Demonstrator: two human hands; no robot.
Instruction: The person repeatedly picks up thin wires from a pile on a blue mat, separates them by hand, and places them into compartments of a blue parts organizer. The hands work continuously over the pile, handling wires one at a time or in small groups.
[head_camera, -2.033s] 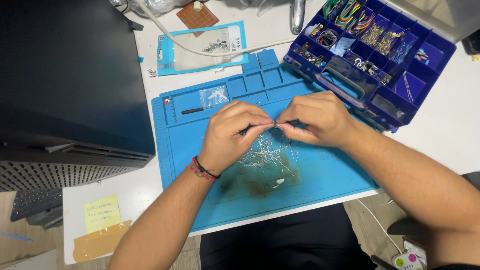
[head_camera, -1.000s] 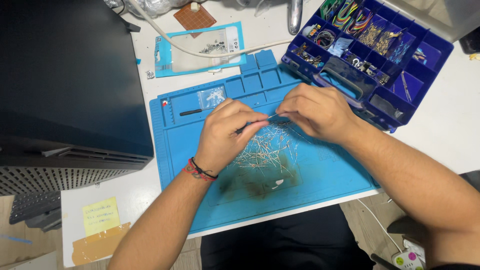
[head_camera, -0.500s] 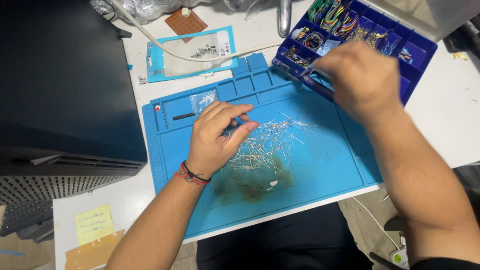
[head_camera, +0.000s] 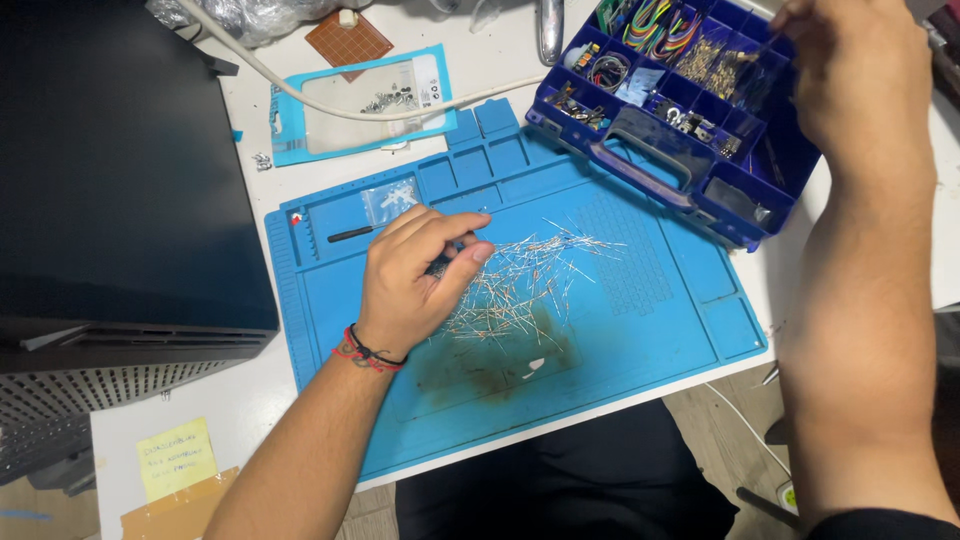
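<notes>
A loose pile of thin wire-legged components (head_camera: 520, 285) lies in the middle of a blue work mat (head_camera: 640, 330). My left hand (head_camera: 410, 280) rests at the pile's left edge. Its thumb and fingers are pinched together, and something small and dark shows between them. My right hand (head_camera: 860, 80) is raised over the far right of an open dark blue organiser box (head_camera: 660, 170), whose compartments hold coloured wires and small parts. Its fingertips pinch a thin component above one compartment.
A large black case (head_camera: 120, 170) fills the left side. Behind the mat lie a blue packet of screws (head_camera: 350, 100), a brown perforated board (head_camera: 348, 38) and a white cable (head_camera: 300, 95). A small clear bag (head_camera: 390, 198) sits on the mat, a yellow note (head_camera: 175, 455) at bottom left.
Both hands were pinching something together over the pile. My right hand has since lifted away up and right to the organiser box, while my left hand stayed at the pile.
</notes>
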